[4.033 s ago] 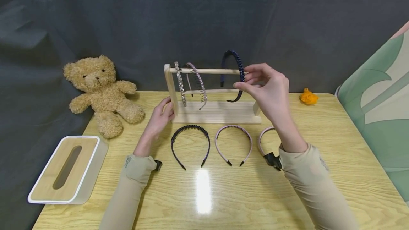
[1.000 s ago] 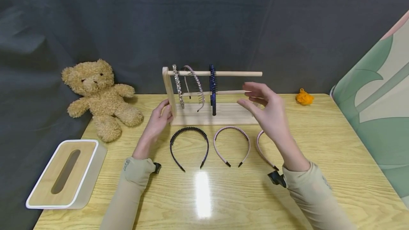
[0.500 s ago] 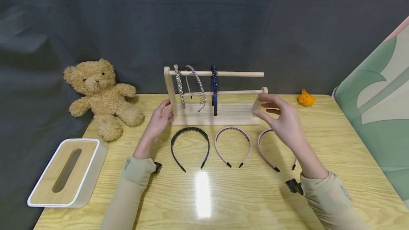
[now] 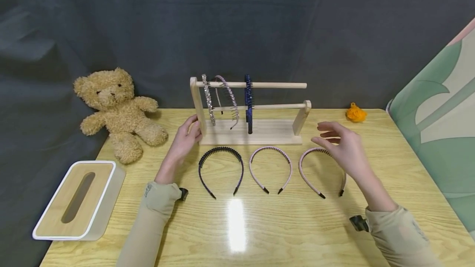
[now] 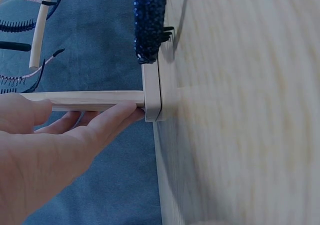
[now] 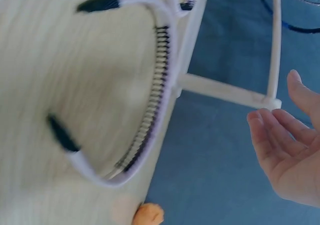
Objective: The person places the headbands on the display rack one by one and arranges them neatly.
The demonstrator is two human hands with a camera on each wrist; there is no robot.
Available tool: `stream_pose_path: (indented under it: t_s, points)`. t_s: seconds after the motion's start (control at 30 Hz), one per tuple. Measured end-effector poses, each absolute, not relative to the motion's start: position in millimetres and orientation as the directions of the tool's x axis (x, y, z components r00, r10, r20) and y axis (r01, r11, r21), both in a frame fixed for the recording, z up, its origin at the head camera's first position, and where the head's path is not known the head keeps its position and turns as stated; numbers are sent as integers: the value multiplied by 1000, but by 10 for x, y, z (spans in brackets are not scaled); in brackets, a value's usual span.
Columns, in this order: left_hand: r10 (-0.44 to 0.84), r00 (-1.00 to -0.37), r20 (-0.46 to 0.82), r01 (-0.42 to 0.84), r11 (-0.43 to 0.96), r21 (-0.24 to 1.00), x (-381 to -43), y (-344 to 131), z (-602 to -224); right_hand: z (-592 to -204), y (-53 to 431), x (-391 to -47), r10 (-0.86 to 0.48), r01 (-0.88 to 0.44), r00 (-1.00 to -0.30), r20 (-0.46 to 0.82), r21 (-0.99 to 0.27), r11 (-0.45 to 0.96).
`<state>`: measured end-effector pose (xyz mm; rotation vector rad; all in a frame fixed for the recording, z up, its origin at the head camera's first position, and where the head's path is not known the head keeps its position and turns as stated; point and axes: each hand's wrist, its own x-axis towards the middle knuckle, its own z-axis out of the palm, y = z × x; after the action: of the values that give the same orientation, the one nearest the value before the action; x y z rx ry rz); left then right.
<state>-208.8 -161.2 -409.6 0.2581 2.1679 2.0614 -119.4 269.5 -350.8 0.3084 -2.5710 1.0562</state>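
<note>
Headbands (image 4: 250, 104): three on one rack (image 4: 269, 136); three on the table (image 4: 289, 230)

You've got three headbands (image 4: 249, 102) hanging on the rack (image 4: 274, 134), three more headbands (image 4: 270, 148) in a row before it, teddy (image 4: 120, 116) left of it behind the tissue box (image 4: 90, 201), some bundle (image 4: 356, 113) off right.

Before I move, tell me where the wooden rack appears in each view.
Head: the wooden rack stands near the middle.
Left wrist: its tall post runs sideways, left of centre.
Right wrist: its short post is right of centre, upper half.
Shared landmark: the dark curtain behind it.
</note>
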Motion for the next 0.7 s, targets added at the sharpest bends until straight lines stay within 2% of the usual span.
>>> stream_pose_path:
  t_s: [0.7]
  points:
    - [213, -977, 2, 14, 54, 998, -2088, -1617, -4088, -3899, 3154, -1194, -95, -241, -950, 298, -504, 829]
